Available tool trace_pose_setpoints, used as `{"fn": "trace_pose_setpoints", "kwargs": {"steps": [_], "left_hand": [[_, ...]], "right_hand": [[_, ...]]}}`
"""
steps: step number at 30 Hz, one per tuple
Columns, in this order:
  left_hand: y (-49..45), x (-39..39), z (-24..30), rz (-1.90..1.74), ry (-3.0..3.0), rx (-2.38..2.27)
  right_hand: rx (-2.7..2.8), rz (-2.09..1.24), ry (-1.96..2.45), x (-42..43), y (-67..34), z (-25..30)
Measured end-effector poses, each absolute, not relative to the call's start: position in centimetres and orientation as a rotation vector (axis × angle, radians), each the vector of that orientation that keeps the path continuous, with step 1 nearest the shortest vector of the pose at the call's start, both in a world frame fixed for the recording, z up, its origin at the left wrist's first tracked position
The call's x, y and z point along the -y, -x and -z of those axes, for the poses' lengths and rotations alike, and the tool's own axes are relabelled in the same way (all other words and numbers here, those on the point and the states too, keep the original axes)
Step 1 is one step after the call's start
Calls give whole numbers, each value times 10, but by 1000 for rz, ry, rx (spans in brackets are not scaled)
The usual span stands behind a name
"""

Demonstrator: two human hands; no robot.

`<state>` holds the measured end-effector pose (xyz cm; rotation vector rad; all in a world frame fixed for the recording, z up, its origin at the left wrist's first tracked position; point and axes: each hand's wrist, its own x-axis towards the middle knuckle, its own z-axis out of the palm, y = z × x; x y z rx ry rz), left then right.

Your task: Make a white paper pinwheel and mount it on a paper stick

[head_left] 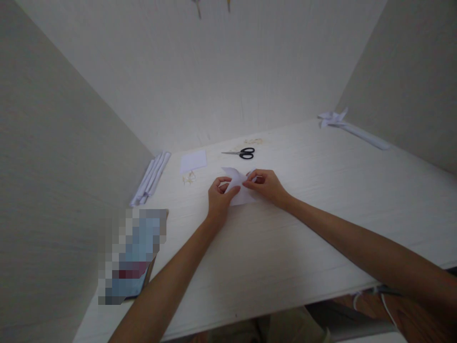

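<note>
A white sheet of paper (240,193), its upper corners curled up, is held between my two hands above the middle of the table. My left hand (220,197) grips its left side with thumb and fingers. On the right, my right hand (266,185) pinches a raised corner of the sheet toward its centre. Just beyond the hands lie scissors (246,153) with black handles, blades pointing left. At the back right, a paper pinwheel (332,118) rests on a rolled paper stick (366,136).
White paper rolls (150,178) lie along the left wall. Square paper (193,161) sits beside them, with small pale loops (189,177) in front and more pale bits (253,141) behind the scissors. A pixelated tablet-like object (139,252) is at the left. Walls enclose three sides.
</note>
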<state>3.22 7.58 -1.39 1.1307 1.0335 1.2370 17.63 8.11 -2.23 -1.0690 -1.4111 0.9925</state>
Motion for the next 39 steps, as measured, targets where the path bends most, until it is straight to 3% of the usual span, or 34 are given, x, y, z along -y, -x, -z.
{"fn": "trace_pose_setpoints", "kwargs": {"steps": [15, 22, 31, 39], "left_hand": [[-31, -79, 11, -1086, -1117, -1027], [-20, -84, 1, -883, -1111, -905], [-23, -78, -2, -611, -1413, -918], [-22, -81, 5, -634, -1474, -920]], "right_hand": [[1217, -1237, 988, -77, -178, 21], [1451, -1559, 903, -82, -195, 14], [1754, -1516, 899, -83, -203, 18], [1777, -1517, 897, -83, -201, 18]]}}
